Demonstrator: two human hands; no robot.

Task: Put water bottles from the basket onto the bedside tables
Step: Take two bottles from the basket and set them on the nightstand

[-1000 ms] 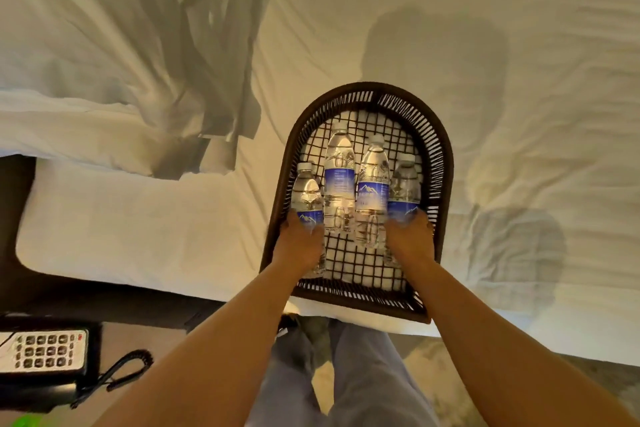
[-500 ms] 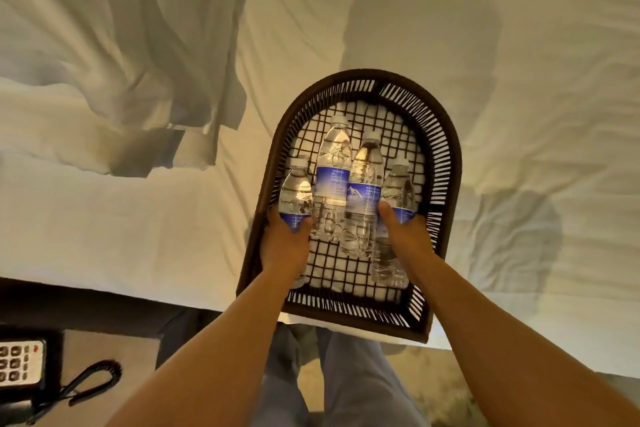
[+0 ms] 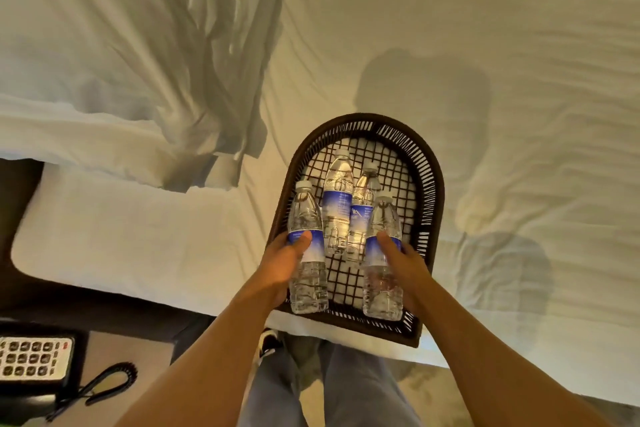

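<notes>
Down and left of the left hand, a telephone sits on a dark bench. A dark woven basket rests on the bed edge, within easy reach. The left hand wraps one water bottle; between the hands two bottles lie flat. The right hand curls around another bottle, apparently so both lift together.

Both bare forearms reach forward, roughly parallel. The left hand is wrapped around a bottle, thumb across its label. The right hand grips another bottle likewise, thumb on top.
</notes>
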